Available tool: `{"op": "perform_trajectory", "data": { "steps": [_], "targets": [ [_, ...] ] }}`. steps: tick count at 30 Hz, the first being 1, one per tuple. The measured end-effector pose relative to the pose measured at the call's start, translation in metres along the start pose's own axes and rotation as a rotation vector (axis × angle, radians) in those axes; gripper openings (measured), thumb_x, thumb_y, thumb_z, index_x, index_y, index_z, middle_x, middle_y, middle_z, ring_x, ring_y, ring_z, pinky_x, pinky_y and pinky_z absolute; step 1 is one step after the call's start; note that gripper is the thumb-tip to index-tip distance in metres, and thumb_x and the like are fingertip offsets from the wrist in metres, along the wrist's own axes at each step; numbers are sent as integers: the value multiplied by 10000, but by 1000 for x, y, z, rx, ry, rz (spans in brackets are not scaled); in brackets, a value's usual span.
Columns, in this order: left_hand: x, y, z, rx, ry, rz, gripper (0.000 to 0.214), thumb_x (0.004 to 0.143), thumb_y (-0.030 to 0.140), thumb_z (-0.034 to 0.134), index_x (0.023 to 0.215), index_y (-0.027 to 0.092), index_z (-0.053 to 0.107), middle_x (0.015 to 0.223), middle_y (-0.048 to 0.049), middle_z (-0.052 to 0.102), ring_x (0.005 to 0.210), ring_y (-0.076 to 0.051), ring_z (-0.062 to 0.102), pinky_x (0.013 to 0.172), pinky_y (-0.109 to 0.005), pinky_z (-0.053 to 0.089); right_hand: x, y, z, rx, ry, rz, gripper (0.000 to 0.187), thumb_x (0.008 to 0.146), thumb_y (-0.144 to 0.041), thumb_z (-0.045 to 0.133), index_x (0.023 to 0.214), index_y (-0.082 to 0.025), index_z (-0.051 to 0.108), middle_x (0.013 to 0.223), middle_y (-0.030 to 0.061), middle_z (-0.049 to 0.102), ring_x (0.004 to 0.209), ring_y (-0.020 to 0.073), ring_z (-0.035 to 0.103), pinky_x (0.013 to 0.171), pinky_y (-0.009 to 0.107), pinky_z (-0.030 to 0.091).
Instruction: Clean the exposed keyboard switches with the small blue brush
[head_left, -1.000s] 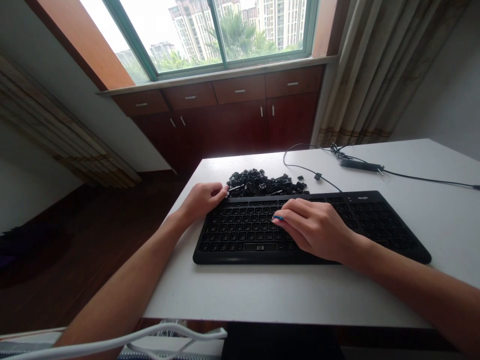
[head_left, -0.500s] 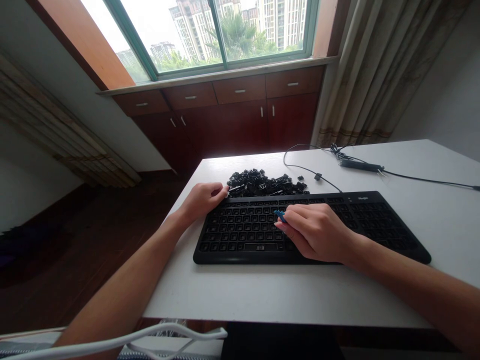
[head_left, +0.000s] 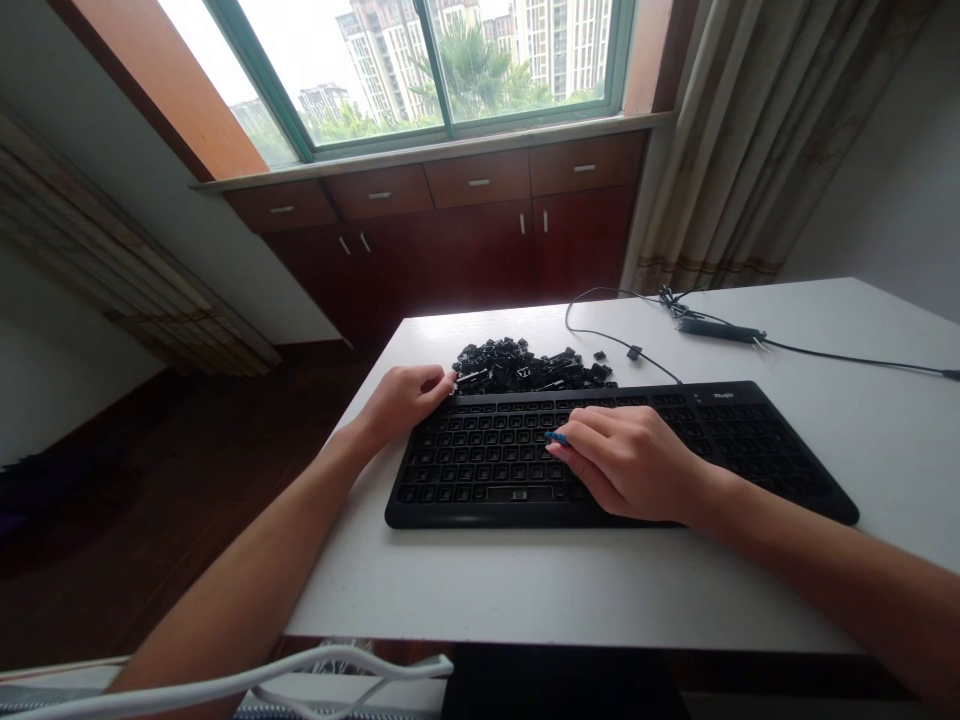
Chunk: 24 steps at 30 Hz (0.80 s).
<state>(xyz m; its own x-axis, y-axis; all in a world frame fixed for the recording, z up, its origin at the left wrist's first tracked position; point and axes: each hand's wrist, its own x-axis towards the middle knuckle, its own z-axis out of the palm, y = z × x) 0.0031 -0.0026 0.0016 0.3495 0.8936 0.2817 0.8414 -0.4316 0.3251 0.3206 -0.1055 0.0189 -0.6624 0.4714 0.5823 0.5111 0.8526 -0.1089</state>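
On the white table lies a black keyboard (head_left: 465, 515) with its keycaps off and its square key wells bare. My right hand (head_left: 630, 460) is over its middle, thumb and fingers pinched on what looks like a small blue brush (head_left: 555, 437). Only the brush's blue end shows, close above the key wells; my fingers cover the rest. At the keyboard's upper left corner, my left hand (head_left: 409, 397) is closed with curled fingers, its thumb along the edge. Just behind the keyboard is a heap of loose black keycaps (head_left: 517, 365), near my left thumb.
Two stray keycaps (head_left: 634, 352) lie right of the heap. A black cable (head_left: 600, 333) runs from the keyboard's back to a tied bundle and a dark bar-shaped object (head_left: 721, 330). A white curved tube (head_left: 300, 665) crosses below the white table's (head_left: 525, 590) front edge.
The blue end of the brush has tipped lower and less of it shows between my right fingers. My right hand has barely shifted; my left hand stays at the corner.
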Motion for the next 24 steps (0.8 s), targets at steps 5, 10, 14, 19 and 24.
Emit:
{"op": "perform_trajectory", "data": {
  "steps": [5,10,14,19,24],
  "targets": [
    [0,-1,0,-2,-2,0,448,927,442,481,587,166,382,535,37,321,535,-83,291,551,-258,235,0,0,0,22,-4,-8,214,962,-222,496,756,-167,511,665,-23,491,568,98,372,526,266,299],
    [0,0,0,-3,-3,-5,446,924,440,481,587,165,387,532,37,324,534,-83,289,551,-257,232,0,0,-1,17,-22,-5,221,974,-238,488,777,-159,548,669,-25,504,563,94,378,523,259,299],
    [1,1,0,-1,3,-3,450,923,438,483,582,164,377,528,37,318,535,-83,287,550,-258,228,1,-2,-1,-44,-67,2,212,990,-252,471,863,-159,613,726,-12,559,602,106,439,542,264,311],
    [1,0,0,11,3,-3,459,934,449,472,589,165,367,531,40,312,533,-81,286,549,-253,234,1,-2,0,-69,-41,-12,188,987,-236,479,900,-153,624,737,-6,574,621,113,474,552,268,330],
    [0,0,1,17,1,0,453,931,445,478,587,166,384,532,40,313,532,-82,290,550,-255,235,-1,0,0,-28,73,-13,123,960,-223,525,942,-141,614,779,17,616,669,120,530,580,260,366]
  ]
}}
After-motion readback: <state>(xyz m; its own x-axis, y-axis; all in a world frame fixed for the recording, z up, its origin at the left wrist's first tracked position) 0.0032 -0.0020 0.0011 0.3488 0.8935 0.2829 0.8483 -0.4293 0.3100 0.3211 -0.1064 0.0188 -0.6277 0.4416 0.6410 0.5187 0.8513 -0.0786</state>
